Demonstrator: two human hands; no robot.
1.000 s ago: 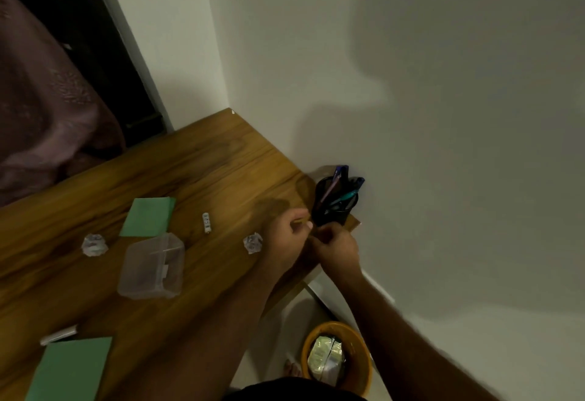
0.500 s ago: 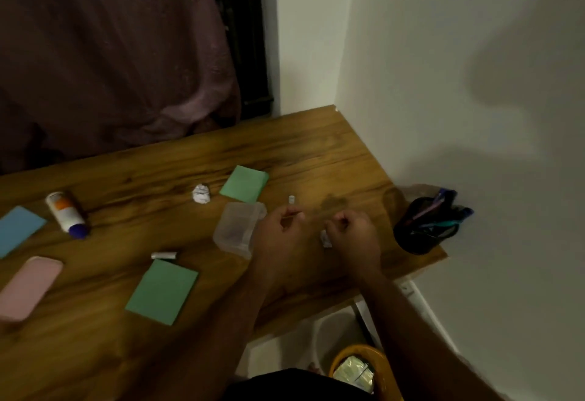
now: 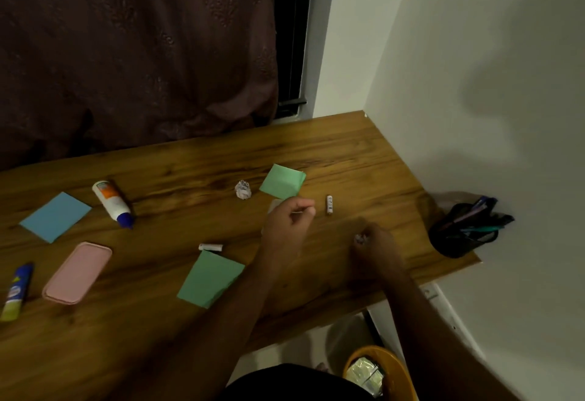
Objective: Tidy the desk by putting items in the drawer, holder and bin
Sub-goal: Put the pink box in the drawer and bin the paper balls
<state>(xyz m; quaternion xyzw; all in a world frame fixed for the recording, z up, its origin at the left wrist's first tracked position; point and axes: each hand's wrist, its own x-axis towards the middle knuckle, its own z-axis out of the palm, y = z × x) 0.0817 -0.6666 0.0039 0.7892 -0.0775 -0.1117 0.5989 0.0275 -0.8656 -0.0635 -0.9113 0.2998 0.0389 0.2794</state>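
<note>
Under the right grip (image 3: 373, 244), fingers closed on a crumpled paper ball (image 3: 360, 239): lift clear, carry back to bin (image 3: 354, 359), release over opening; left grip (image 3: 289, 220) curled, contents unclear.

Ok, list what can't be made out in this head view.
- Clear box: mostly hidden behind the left hand.
- Crumpled paper: largely covered by the right hand; grip unclear.
- Bin: cut off by the bottom edge.
- Drawer: not in view.
- Tube label: too dim and blurred to read.

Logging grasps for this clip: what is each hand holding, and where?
Right hand closes around a crumpled paper ball, mostly hidden in the fist. Left hand: cannot tell.
</note>
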